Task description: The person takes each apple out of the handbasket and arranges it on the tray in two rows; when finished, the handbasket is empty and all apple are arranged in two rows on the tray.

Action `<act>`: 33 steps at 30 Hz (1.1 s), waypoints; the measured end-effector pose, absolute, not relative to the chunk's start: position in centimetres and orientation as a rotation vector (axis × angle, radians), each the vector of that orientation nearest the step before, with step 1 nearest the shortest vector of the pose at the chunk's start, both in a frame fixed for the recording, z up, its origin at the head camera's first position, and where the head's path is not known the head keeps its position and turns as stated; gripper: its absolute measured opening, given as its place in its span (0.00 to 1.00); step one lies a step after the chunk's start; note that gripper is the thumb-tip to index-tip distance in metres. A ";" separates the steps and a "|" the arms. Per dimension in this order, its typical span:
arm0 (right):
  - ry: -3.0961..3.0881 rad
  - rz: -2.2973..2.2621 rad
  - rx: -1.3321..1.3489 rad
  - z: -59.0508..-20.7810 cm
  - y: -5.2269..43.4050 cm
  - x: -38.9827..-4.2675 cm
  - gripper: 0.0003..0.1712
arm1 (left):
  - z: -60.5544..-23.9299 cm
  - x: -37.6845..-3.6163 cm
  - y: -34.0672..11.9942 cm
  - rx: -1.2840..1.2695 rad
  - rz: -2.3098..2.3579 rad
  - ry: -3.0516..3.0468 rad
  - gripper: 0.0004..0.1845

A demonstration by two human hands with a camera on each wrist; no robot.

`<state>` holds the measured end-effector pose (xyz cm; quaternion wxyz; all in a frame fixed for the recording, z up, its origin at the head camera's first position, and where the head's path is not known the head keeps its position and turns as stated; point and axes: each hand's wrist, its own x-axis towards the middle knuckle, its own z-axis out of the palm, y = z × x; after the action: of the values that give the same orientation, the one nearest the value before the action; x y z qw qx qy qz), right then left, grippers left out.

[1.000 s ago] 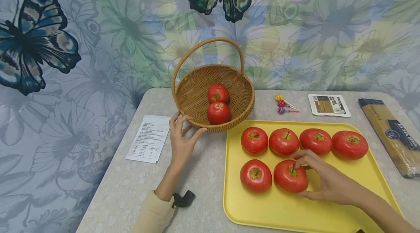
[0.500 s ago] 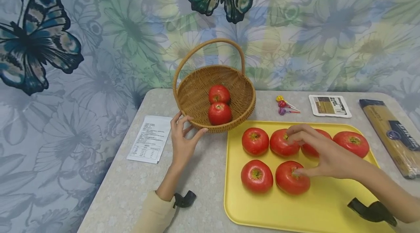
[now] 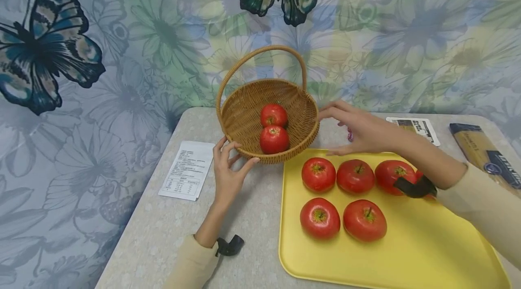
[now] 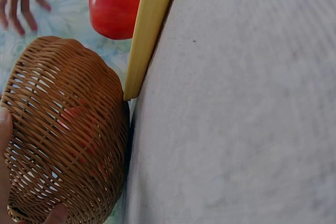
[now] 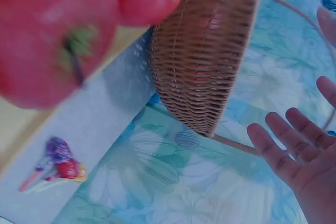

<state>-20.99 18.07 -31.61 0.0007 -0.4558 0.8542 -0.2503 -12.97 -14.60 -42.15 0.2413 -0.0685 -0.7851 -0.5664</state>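
A wicker basket [image 3: 240, 112] with a tall hoop handle leans toward me, two red apples [image 3: 274, 139] inside. My left hand [image 3: 228, 167] holds its front left rim between fingers and thumb; in the left wrist view the fingertips [image 4: 56, 214] lie against the weave. My right hand [image 3: 360, 130] is beside the basket's right rim, fingers spread and nothing in them. The right wrist view has this hand [image 5: 310, 166] apart from the woven side. Several more apples [image 3: 318, 174] sit in two rows on a yellow tray [image 3: 325, 259]; one is mostly hidden behind the right forearm.
Behind the right hand lie wrapped lollipops [image 5: 65, 163], mostly covered in the head view. A white-edged packet [image 3: 419, 128] and a long brown package [image 3: 484, 153] lie at the back right. Left of the basket is a printed white pouch [image 3: 189, 171]. A patterned cloth [image 3: 163, 54] backs the table.
My right hand has left the front-row apple, passed over the back row and moved up and left to the basket's right side. The left hand keeps its hold on the rim.
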 end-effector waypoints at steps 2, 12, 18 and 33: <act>2.650 -0.765 -1.397 -31.5 16.5 -22.7 0.40 | -42.1 -12.9 -14.7 -0.186 -1.551 -2.143 0.26; 2.499 -0.685 -1.335 -34.3 9.6 -28.1 0.39 | -42.1 -13.0 -14.6 -0.196 -1.563 -2.131 0.27; 2.381 -0.606 -1.315 -35.9 6.8 -29.0 0.39 | -42.2 -13.1 -14.5 -0.212 -1.558 -2.122 0.26; 2.342 -0.524 -1.297 -37.7 4.1 -29.4 0.37 | -42.2 -13.1 -15.1 -0.219 -1.548 -2.138 0.26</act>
<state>-29.44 4.12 -37.68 0.2055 -0.4653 0.8402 -0.1880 -13.08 -15.10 -42.19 0.2438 -0.0804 -0.7828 -0.5668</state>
